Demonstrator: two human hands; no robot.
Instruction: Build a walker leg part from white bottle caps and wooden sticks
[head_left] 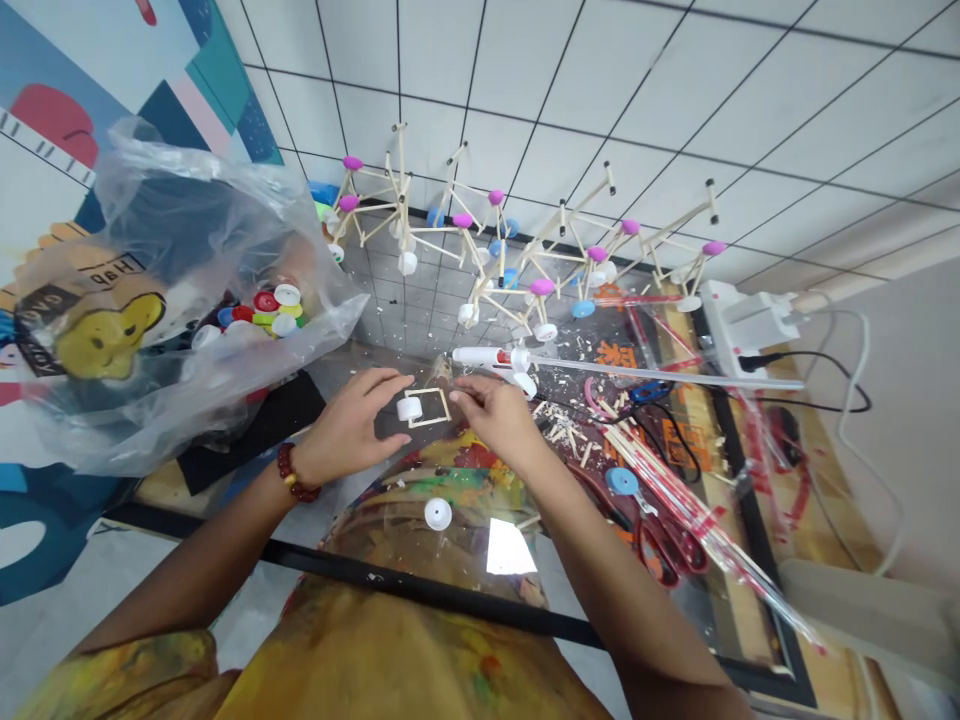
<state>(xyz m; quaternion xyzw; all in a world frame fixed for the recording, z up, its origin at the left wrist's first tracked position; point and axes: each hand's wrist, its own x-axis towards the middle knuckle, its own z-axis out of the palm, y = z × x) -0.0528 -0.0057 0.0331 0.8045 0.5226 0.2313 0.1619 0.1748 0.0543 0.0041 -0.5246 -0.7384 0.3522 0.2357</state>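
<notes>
A small square frame of thin wooden sticks (430, 423) with a white bottle cap (409, 408) at its left side is between my hands, over the glass tabletop. My right hand (491, 412) pinches the frame's right edge between thumb and forefinger. On the left, my left hand (356, 425) has thumb and fingers spread around the cap, apparently apart from it. Just beyond the frame lies a white glue gun (480, 357) with a long clear glue stick (667, 374) running out to the right. Nearer my body, another white cap (437, 514) rests on the glass.
Several stick figures with caps (541, 287) stand along the tiled wall. A plastic bag of coloured caps (262, 300) sits left. To the right are red-handled scissors (660, 550), packaged sticks (675, 500), scraps (566, 430), cables and a white power strip (739, 325).
</notes>
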